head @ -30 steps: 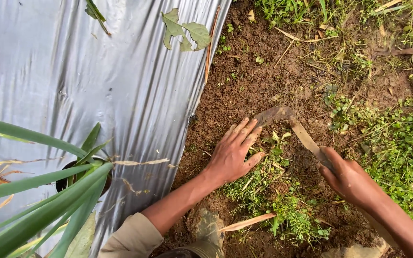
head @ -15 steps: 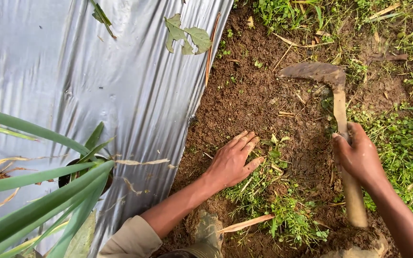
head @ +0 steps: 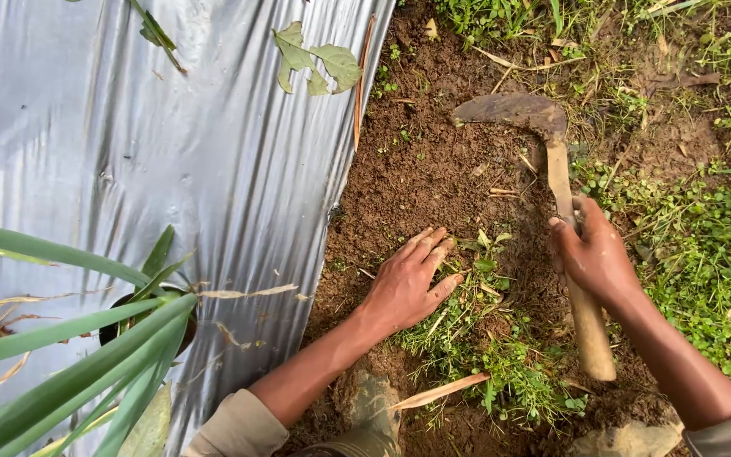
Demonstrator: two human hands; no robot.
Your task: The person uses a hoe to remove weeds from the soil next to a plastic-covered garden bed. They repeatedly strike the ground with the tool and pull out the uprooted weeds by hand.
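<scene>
At the far left I see long green plant leaves (head: 61, 338) reaching over a silver plastic sheet (head: 171, 144) that covers the ground, with a dark hole (head: 141, 313) in the sheet at the plant's base. A lobed green leaf (head: 315, 61) lies near the sheet's right edge. Next comes bare brown soil (head: 416, 169). My left hand (head: 408, 283) lies flat on it, grip spread, fingers together and thumb out, resting against a pile of cut weeds (head: 475, 338). Further right, my right hand (head: 594, 254) has its grip pressed tight around the wooden handle of a small hoe (head: 564, 182), whose dirty curved blade is up over the soil, well beyond my left hand. Green ground cover (head: 712, 245) fills the right edge.
</scene>
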